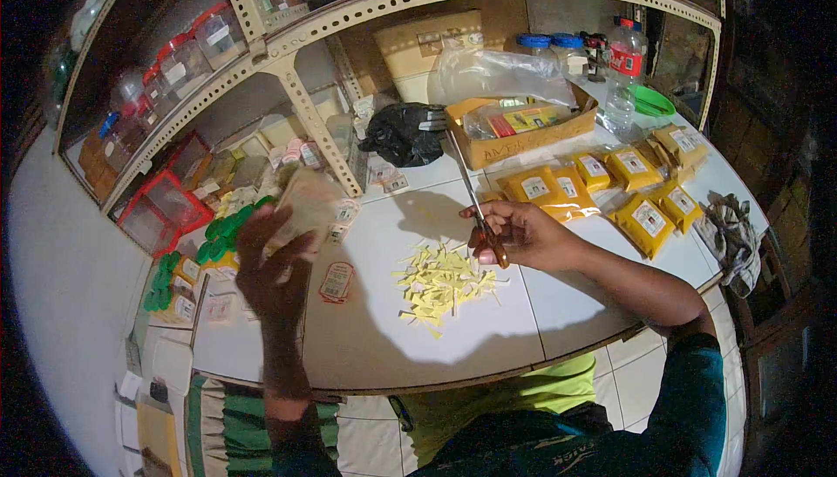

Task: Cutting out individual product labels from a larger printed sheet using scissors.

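Observation:
My right hand (523,235) is closed round the brown handles of a pair of scissors (472,192), whose long blades point up and away over the table. A pale, blurred sheet-like thing, perhaps a clear plastic bag (304,205), is at the fingers of my raised left hand (271,254); whether they grip it I cannot tell. Below and between the hands lies a loose pile of small yellow paper scraps (444,284) on the white tiled table (477,346). A red-edged printed label (337,282) lies flat to the right of my left hand.
Packets of yellow powder (644,223) lie at the right, near a crumpled cloth (732,241). Behind stand a cardboard box (526,143), a black plastic bag (405,135) and a plastic bottle (621,81). Green-lidded containers (222,235) stand left, under a metal shelf frame (317,125).

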